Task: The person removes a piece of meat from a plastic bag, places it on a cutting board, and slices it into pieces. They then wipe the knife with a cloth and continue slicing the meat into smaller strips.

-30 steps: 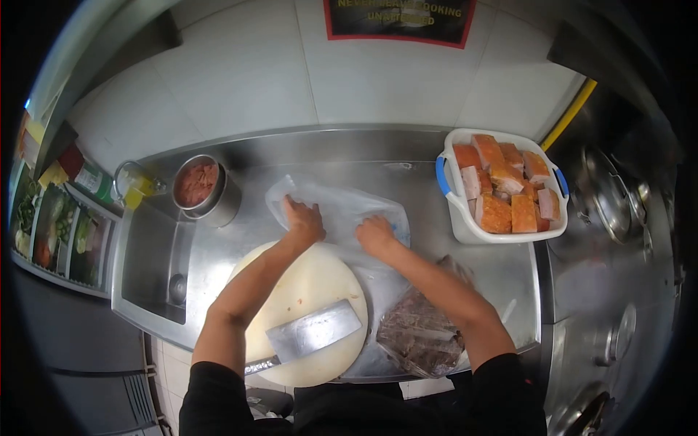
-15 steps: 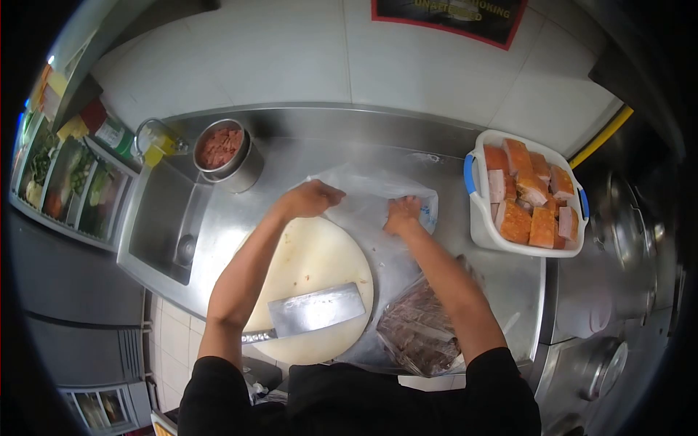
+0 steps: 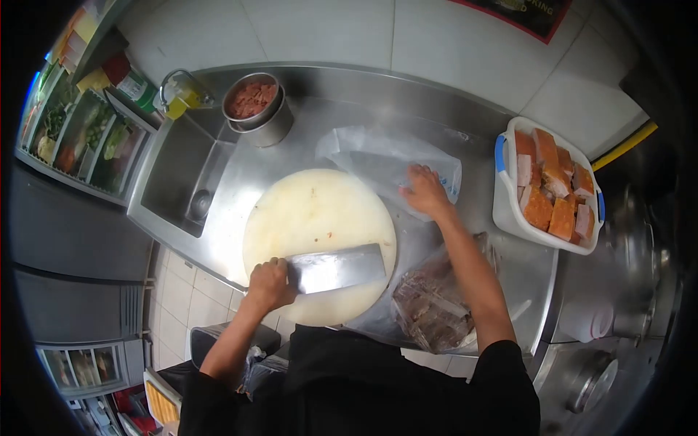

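My left hand [image 3: 270,284] is wrapped round the handle of a cleaver [image 3: 337,269]. Its broad blade lies flat over the lower part of a round white chopping board [image 3: 313,211] dotted with small scraps. My right hand [image 3: 426,190] is at the right end of a clear plastic bag [image 3: 385,154], fingers extended over the film. The bag is spread on the steel counter behind the board. Under my right forearm, a plastic bag of dark brown meat [image 3: 435,305] rests near the counter's front edge.
A white tub [image 3: 513,207] with blue handles holds several chunks of roast pork at the right. Nested metal pots [image 3: 270,132] of minced or chopped pink meat stand beside the sink [image 3: 178,171]. A faucet [image 3: 174,78] and a yellow liquid bottle are behind the sink.
My left hand has left the plastic bag, come down toward me and taken hold of the cleaver's handle. My right hand remains at the bag. The view has shifted and tilted.
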`<state>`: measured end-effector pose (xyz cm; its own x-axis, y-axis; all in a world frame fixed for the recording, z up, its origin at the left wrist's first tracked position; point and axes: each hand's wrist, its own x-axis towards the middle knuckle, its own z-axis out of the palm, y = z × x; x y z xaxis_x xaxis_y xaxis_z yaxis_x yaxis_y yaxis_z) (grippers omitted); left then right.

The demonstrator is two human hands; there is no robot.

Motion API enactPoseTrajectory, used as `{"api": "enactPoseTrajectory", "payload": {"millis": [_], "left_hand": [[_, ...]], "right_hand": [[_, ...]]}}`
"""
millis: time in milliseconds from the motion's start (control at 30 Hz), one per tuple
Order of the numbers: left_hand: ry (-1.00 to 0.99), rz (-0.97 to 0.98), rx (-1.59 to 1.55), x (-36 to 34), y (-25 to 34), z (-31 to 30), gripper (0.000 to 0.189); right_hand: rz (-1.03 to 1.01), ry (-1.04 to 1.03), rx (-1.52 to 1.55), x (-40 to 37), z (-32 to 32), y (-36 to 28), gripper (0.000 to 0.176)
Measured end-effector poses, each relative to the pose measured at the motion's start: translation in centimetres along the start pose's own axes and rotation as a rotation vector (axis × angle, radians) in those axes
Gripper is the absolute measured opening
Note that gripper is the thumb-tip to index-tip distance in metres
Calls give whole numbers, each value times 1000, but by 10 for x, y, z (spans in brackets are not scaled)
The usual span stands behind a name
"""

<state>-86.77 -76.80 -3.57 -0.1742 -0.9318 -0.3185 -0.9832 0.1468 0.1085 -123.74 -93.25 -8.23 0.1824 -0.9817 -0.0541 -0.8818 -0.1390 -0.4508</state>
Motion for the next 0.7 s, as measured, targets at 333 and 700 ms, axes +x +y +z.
{"api": "enactPoseTrajectory", "payload": {"millis": [333,700], "left_hand": [[197,241,-74,-22,-6,45,84],[-127,-256,-1009,-77,-74,-14,39]], "right_hand": [[-64,460,171,-66,-19,-18,49],[897,347,-58,-351,19,18,22]]}}
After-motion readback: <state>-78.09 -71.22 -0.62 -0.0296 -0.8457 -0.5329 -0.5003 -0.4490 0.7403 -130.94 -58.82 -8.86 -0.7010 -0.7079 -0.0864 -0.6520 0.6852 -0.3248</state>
